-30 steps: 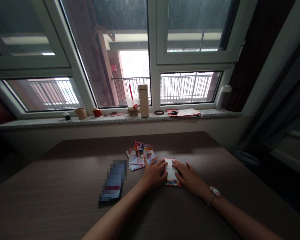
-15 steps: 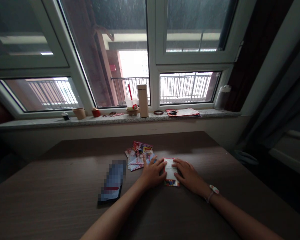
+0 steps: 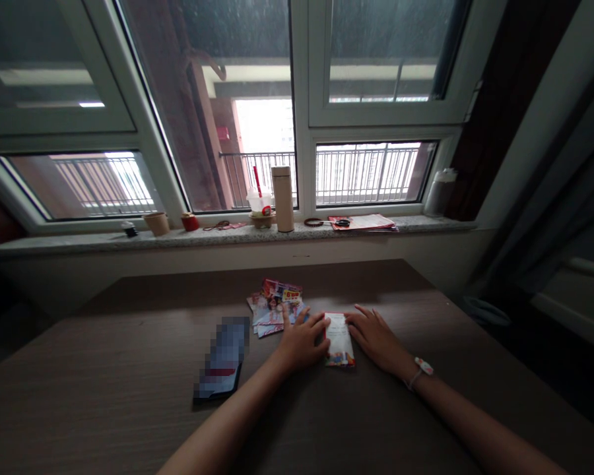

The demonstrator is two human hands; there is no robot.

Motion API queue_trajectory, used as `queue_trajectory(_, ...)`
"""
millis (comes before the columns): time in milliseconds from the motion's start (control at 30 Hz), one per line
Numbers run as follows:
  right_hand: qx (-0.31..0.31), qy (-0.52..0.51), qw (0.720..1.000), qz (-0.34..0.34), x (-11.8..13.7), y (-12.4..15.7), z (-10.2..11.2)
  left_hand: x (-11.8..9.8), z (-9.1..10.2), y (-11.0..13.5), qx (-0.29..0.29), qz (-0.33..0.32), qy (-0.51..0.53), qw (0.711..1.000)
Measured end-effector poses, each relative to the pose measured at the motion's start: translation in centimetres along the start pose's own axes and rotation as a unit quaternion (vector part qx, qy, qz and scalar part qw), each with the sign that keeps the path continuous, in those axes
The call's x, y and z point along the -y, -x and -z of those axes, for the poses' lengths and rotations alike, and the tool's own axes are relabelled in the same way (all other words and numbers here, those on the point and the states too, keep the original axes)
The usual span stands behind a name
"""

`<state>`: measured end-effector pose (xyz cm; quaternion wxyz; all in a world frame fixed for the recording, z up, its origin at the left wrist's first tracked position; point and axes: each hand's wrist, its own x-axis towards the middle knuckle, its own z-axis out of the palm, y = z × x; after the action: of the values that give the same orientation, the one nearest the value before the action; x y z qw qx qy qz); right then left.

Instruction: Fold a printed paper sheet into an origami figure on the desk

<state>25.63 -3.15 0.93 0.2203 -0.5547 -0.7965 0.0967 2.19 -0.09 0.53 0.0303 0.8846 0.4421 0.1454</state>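
A small printed paper point(image 3: 339, 340), white with a red edge and a colourful strip at the bottom, lies flat on the table. My left hand point(image 3: 301, 340) rests along its left edge with fingers spread and fingertips touching it. At the paper's upper right edge, my right hand point(image 3: 376, 336) lies with its fingers stretched out, a bracelet on the wrist. Just beyond my left fingers is a loose pile of colourful printed leaflets point(image 3: 272, 313), partly covered by that hand.
A phone point(image 3: 222, 359) lies left of my left forearm on the brown table point(image 3: 103, 369). Along the windowsill stand a beige thermos point(image 3: 282, 201), a plastic cup with a red straw point(image 3: 260, 201), a paper cup point(image 3: 157, 225), scissors point(image 3: 343, 223) on red papers and a bottle point(image 3: 440, 192).
My right hand has shifted slightly to the right and its fingers have straightened, uncovering more of the paper. My left hand has barely moved.
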Motion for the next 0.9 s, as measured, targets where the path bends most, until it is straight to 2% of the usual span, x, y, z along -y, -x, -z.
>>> queue_trajectory(300, -0.015, 0.033, 0.999, -0.025, -0.3, -0.3, -0.7, 0.1, 0.2, 0.0, 0.009, 0.002, 0.003, 1.000)
queue_trajectory(533, 0.065, 0.006, 0.997, -0.051, -0.9, -0.2, 0.0, 0.1, 0.1, -0.1, 0.004, 0.004, 0.000, 1.000)
queue_trajectory(900, 0.168, -0.012, 0.985, -0.041, -1.1, 0.2, 0.9, 0.2, 0.0, -0.1, 0.001, -0.004, -0.003, 1.000)
